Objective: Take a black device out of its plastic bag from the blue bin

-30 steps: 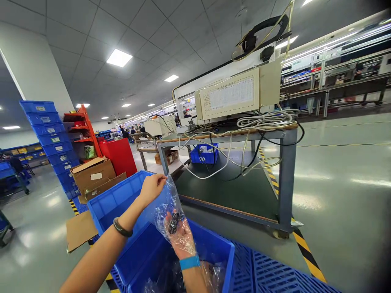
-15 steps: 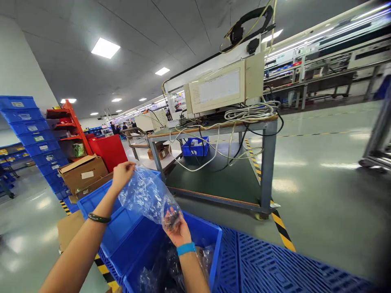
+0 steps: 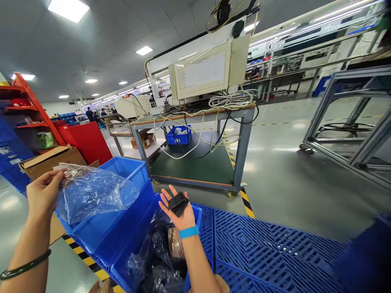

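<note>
Pinched between the fingers of my left hand (image 3: 44, 191) is the edge of a clear plastic bag (image 3: 96, 191). The bag hangs spread out over a blue bin (image 3: 105, 236) and looks empty. My right hand (image 3: 185, 219) is palm up with its fingers spread, and small flat black parts (image 3: 179, 203) lie on the palm. Below it stands another blue bin (image 3: 122, 268) filled with dark items in clear plastic bags (image 3: 160, 244). A brown wrapped item (image 3: 176, 243) shows beside my right wrist.
Blue slotted pallets (image 3: 259, 240) extend to the right of the bins. Ahead stands a wheeled workbench (image 3: 195, 179) with loose cables (image 3: 229, 101) hanging down. A cardboard box (image 3: 55, 160) and red shelving (image 3: 36, 106) are at left; a metal frame cart (image 3: 342, 122) stands at right.
My hands have moved apart, the left one going left with the bag. The black parts are now out of the bag on my right palm. The view has turned right.
</note>
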The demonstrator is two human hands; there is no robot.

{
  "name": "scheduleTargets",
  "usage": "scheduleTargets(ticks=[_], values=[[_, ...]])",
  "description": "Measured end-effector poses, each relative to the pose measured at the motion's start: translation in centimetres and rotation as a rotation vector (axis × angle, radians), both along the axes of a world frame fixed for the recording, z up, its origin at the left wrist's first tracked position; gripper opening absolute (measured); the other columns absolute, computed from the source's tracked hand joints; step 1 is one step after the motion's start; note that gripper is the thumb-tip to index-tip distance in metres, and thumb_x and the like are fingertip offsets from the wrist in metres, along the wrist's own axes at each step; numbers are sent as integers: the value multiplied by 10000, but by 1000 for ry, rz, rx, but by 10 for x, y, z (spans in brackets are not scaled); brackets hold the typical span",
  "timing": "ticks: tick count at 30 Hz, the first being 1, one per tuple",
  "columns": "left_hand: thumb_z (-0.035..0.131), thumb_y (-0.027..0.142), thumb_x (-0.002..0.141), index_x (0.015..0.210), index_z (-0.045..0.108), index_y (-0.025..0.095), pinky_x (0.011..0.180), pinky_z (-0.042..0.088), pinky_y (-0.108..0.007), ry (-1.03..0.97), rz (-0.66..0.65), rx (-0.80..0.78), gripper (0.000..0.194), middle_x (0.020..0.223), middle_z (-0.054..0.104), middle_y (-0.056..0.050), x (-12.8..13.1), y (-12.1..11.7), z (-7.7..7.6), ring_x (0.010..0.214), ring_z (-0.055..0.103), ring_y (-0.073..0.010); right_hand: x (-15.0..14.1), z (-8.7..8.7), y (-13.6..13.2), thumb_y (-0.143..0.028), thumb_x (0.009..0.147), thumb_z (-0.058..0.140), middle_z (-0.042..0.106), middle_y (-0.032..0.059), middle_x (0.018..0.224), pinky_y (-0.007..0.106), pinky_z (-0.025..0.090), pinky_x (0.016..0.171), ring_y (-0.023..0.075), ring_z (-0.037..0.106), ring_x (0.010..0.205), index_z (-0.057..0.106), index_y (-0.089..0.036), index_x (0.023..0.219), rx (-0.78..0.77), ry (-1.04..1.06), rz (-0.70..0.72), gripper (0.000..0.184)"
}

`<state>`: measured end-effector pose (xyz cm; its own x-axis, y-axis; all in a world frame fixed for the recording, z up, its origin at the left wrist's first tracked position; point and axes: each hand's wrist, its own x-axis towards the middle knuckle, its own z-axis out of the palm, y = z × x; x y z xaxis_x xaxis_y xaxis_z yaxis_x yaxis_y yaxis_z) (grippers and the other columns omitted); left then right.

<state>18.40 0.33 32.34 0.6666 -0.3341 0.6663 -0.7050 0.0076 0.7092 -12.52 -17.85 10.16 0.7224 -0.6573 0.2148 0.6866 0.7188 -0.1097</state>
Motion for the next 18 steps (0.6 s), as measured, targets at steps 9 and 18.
scheduleTargets(ticks=[9,18], values=[[675,394,769,1022,676,164,524,484,-214,90,-131,142,343,773,681,-22,-47,-13,-46,610,592,-139,-9,3,2,-714,845,332,623,141,1189,491,448,943,265,592,1069,534,-189,1261,111,202,-51,699],[452,348,891,1101,594,185,572,484,-250,41,-316,667,302,783,678,-26,-82,-27,-179,598,621,-161,-12,-6,-2,-443,827,557,332,-65,542,216,349,461,89,340,466,565,-208,767,-99,593,-215,243]])
